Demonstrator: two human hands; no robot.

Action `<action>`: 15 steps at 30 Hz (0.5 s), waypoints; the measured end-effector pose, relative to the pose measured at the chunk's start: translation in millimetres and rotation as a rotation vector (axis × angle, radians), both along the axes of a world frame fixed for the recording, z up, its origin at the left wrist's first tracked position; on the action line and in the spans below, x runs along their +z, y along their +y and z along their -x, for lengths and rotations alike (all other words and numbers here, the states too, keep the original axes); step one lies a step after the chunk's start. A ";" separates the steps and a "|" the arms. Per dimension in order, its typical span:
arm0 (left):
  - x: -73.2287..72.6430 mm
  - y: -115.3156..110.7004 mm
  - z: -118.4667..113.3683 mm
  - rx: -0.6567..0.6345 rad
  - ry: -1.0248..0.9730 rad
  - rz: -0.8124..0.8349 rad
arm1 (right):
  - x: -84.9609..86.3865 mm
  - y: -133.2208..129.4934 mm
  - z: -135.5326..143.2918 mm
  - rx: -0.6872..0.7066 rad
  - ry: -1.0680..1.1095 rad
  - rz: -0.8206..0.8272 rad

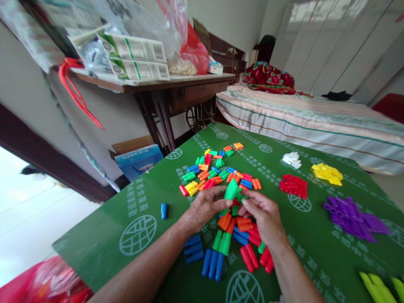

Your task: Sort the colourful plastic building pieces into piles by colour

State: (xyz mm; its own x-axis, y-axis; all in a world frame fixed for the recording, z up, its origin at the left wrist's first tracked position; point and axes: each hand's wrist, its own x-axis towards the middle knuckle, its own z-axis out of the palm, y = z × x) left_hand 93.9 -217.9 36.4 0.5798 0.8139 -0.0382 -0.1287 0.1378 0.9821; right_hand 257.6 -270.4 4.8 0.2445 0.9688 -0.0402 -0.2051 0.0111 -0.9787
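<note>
My left hand (pixel 205 209) grips a bright green plastic toy block (pixel 231 189) with rounded ends between thumb and fingers. Close beside it, my right hand (pixel 263 210) pinches a darker green block (pixel 240 196), partly covered by its fingers. Whether the two pieces touch, I cannot tell. Under and in front of my hands lie joined blue and green blocks (pixel 213 264), orange blocks (pixel 224 221) and red blocks (pixel 249 257). Beyond them spreads a mixed heap of red, yellow, orange, green and blue blocks (pixel 203 174).
On the green table (pixel 104 235), sorted piles lie to the right: white blocks (pixel 292 160), yellow blocks (pixel 327 173), red blocks (pixel 293 186), purple blocks (pixel 352 219). One blue block (pixel 164 211) sits alone at left. A bed (pixel 309 113) and a cluttered desk (pixel 186 83) stand behind.
</note>
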 end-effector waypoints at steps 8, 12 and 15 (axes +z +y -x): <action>-5.4 -1.4 2.7 -0.035 -0.166 0.177 | -2.4 0.1 -1.3 0.001 -0.017 0.000; -7.2 1.4 4.4 -0.049 -0.221 0.225 | -2.9 0.1 -1.6 0.004 -0.032 -0.002; -8.9 3.6 5.3 -0.054 -0.252 0.247 | -3.1 0.3 -1.9 0.007 -0.042 -0.005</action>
State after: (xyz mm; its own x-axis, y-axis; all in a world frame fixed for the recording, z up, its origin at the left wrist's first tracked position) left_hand 88.6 -214.3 27.5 0.6379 0.7659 -0.0805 -0.3488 0.3805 0.8565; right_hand 259.5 -270.1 1.7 0.2391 0.9707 -0.0247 -0.1639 0.0152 -0.9864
